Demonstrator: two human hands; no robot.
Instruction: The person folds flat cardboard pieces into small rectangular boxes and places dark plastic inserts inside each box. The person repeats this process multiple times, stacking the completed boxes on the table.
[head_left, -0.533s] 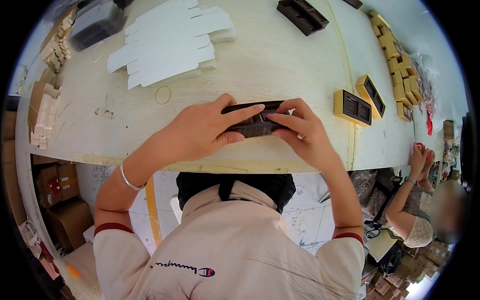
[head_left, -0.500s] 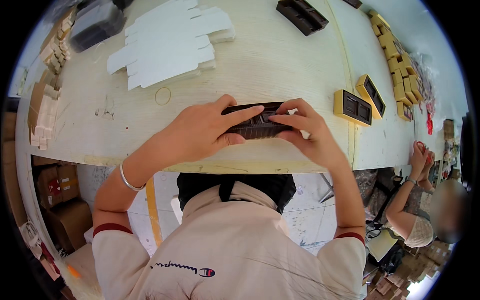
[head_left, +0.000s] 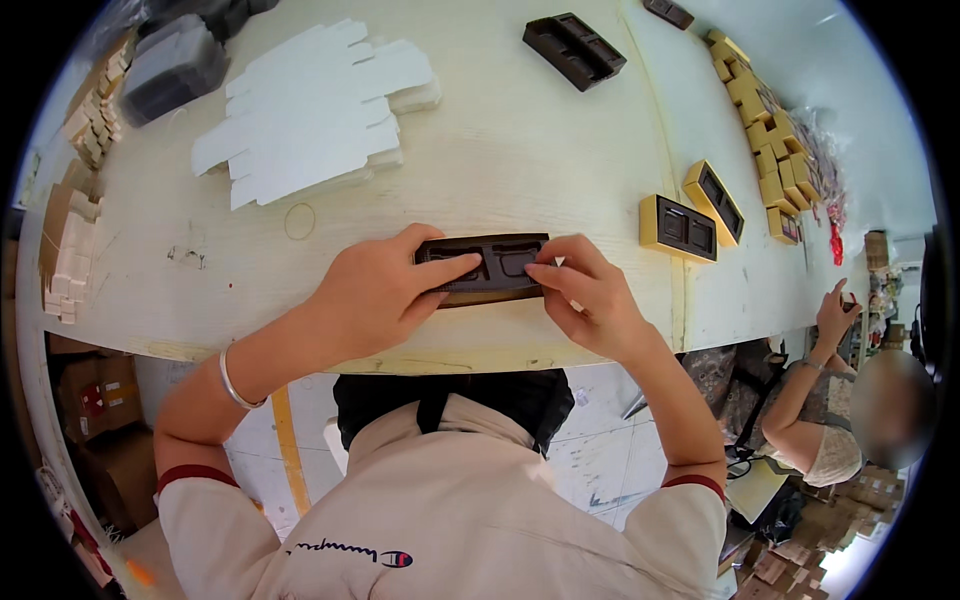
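Between my hands, close to the table's front edge, is a dark brown plastic tray (head_left: 505,262) with moulded recesses facing up. A narrow tan strip shows along its near lower edge; what that belongs to I cannot tell. My left hand (head_left: 375,285) grips the tray's left end, index finger laid across the top and thumb at the near side. At the other end, the fingertips of my right hand (head_left: 590,295) pinch the tray's right edge. To the right stand two yellow boxes (head_left: 650,230) with similar dark recessed inserts.
Flat white die-cut cardboard blanks (head_left: 300,110) are stacked at the far left, beside clear-grey plastic pieces (head_left: 175,75). Another dark tray (head_left: 575,50) lies at the back. Yellow boxes (head_left: 770,150) line the right side. A co-worker's hand (head_left: 835,315) is at the right table edge.
The tray has tipped, so its ribbed near side shows less and the tan strip appears. My right fingers have drawn together at its right end. The whole view has shifted slightly.
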